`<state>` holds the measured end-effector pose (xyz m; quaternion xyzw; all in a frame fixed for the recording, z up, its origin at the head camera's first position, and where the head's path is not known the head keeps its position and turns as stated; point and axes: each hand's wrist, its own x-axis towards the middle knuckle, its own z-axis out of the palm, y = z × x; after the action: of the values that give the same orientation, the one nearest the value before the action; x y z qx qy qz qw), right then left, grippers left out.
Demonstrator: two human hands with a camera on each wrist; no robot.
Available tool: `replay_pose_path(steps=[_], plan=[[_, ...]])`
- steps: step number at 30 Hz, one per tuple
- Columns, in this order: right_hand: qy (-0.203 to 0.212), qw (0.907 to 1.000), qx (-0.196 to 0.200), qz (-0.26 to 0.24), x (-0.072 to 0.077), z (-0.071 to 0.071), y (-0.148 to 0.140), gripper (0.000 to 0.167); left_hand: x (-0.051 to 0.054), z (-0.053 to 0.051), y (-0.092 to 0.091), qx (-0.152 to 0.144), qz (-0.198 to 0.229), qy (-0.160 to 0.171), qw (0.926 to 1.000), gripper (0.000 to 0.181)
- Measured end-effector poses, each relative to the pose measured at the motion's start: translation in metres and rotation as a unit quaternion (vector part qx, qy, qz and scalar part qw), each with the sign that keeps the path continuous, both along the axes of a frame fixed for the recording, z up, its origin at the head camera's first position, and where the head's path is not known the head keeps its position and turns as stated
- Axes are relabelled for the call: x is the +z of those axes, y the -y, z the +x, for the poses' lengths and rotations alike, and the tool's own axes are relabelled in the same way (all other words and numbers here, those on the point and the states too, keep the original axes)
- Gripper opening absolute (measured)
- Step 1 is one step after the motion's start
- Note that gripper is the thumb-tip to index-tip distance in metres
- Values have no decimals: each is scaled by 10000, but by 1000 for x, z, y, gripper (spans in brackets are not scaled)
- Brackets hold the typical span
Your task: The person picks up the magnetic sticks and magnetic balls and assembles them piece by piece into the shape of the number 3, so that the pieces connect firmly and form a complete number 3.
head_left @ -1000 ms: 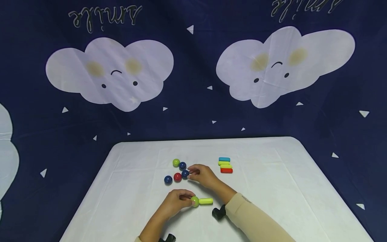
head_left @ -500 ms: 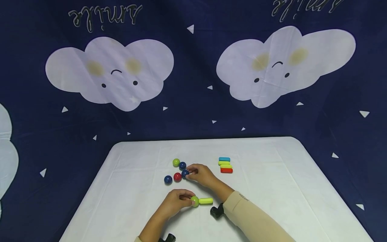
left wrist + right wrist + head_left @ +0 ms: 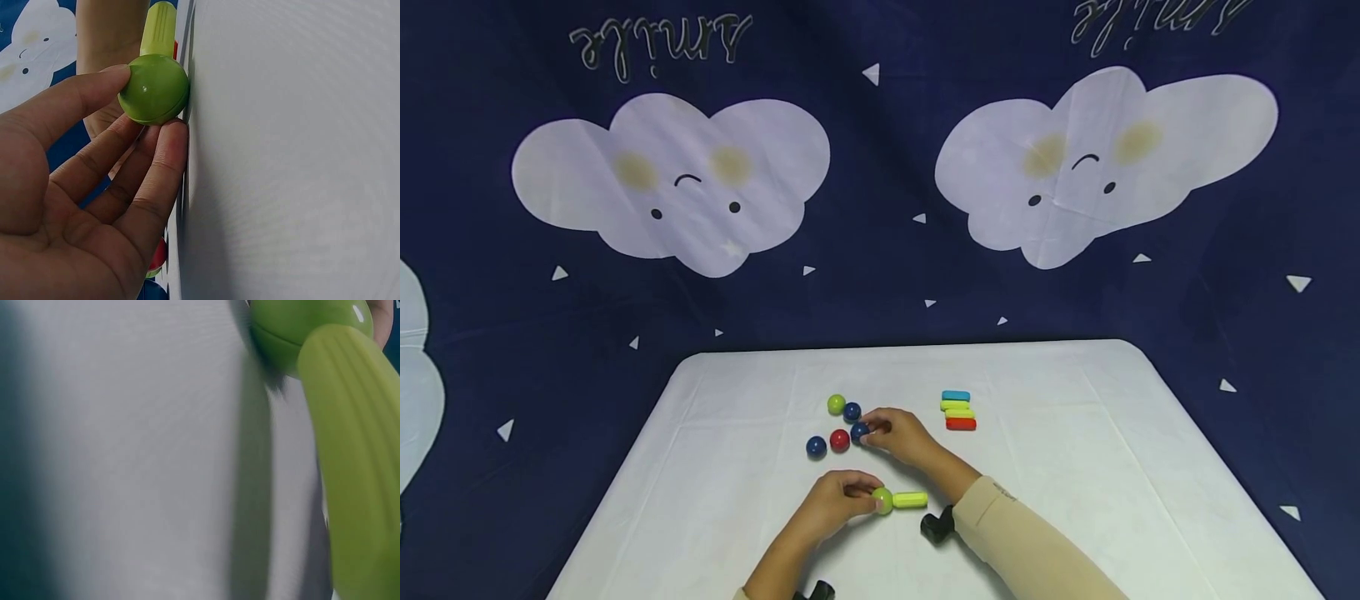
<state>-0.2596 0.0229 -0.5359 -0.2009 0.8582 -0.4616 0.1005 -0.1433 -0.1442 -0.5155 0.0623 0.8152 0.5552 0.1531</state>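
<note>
A green ball is pinched between the thumb and fingers of my left hand, and a yellow-green stick is joined to its right side. The left wrist view shows the same ball at the fingertips of the left hand, the stick beyond it. Farther back, my right hand has its thumb and fingers around a dark blue ball on the table. In the right wrist view the stick and green ball appear close up; the right hand is not seen there.
Beside the held blue ball lie a red ball, blue balls and a green ball. Right of them, a blue stick, yellow-green sticks and a red stick form a column on the white table.
My right hand has shifted slightly left, and its fingers have closed in on the dark blue ball. The left hand, green ball and joined stick look unmoved.
</note>
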Motion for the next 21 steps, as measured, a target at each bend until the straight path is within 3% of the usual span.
replay_pose_path(steps=[21], plan=[[-187,9993,-142,279,1,1,-17,25,-1,-1,0,20,-57,-3,10000,27]])
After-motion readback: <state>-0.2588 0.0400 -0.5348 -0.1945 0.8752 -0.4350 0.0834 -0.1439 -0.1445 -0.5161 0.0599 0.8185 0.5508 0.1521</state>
